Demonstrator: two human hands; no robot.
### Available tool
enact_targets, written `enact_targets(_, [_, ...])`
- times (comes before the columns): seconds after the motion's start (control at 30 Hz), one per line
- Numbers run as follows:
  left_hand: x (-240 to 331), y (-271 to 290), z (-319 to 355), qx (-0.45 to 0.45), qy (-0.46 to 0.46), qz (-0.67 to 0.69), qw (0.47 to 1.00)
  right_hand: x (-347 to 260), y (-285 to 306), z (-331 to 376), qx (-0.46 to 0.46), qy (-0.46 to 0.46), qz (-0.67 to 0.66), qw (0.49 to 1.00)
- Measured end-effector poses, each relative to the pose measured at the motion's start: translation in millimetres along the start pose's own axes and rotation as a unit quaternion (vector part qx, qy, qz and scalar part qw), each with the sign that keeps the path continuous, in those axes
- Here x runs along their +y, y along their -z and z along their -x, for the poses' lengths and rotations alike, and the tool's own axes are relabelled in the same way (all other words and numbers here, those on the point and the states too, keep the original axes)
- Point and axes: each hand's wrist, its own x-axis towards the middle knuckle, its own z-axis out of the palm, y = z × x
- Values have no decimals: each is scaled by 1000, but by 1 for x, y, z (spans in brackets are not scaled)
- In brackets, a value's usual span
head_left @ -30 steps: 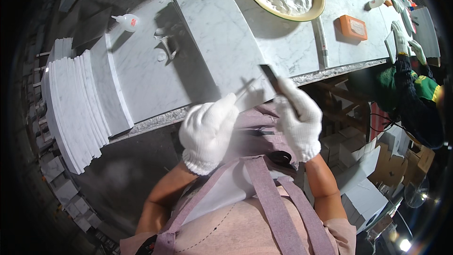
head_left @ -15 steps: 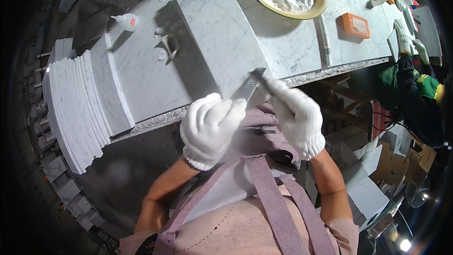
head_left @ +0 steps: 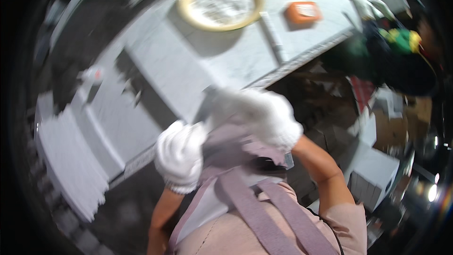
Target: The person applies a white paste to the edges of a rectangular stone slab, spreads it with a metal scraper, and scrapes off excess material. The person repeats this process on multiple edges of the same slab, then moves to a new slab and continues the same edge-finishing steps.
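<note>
Both my hands wear white knit gloves and are held in front of my apron at the table's near edge. My left hand has its fingers curled in; whatever it holds, if anything, is hidden. My right hand is smeared by motion, its fingers reaching leftward toward my left hand. A blurred grey shape shows by the right fingertips, too unclear to name. Just beyond the hands lies a white, grey-veined marble slab, raised above the tabletop and casting a shadow on its left.
A yellow-rimmed basin holds white powder or paste. Right of it are a pale stick and an orange box. A white bottle and stacked slabs stand left. A co-worker's gloved hands are at far right.
The view has turned, shifting the table leftward. My right hand has swung left toward my left hand. The ribbed grey blade strip and dark-ended tool between them are no longer distinct.
</note>
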Motion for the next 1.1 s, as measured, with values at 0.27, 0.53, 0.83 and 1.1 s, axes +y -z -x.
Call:
enact_targets(0.27, [-14,1,-20,50,41,62,996,-5,-4,24,36,-97,-251,962])
enact_targets(0.53, [12,8,-39,-6,-60,143,988,-7,6,20,186,-194,-426,864])
enact_targets(0.83, [-12,-12,-76,0,-70,41,997,-2,8,20,205,-187,-474,836])
enact_targets(1.1, [-30,-22,-110,-37,-76,101,991,7,11,15,272,-137,-530,791])
